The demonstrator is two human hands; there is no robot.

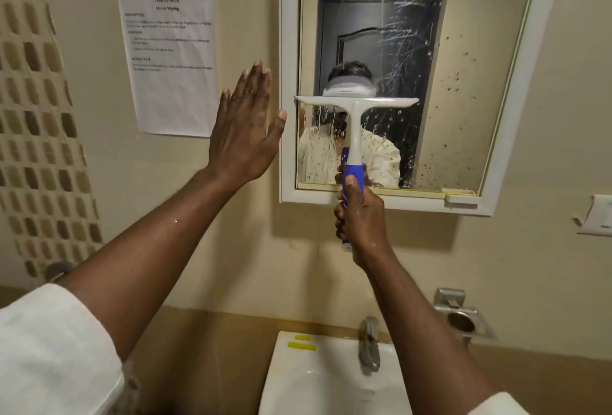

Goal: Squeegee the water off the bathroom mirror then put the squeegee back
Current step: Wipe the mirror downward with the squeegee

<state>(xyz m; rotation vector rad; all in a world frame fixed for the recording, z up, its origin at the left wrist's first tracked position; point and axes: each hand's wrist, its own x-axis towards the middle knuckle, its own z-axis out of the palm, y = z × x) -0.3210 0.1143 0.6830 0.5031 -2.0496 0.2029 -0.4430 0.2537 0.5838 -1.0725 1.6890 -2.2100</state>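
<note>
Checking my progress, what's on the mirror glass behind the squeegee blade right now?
Water drops and streaks show on the mirror below and right of the squeegee, held in the right hand. The glass directly behind the blade and handle is covered.

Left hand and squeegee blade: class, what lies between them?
In the head view, the mirror's white frame lies between the open left hand and the squeegee blade, beside the thumb.

The paper sheet [169, 57] taped to the wall carries printed text too blurred to read.
</note>
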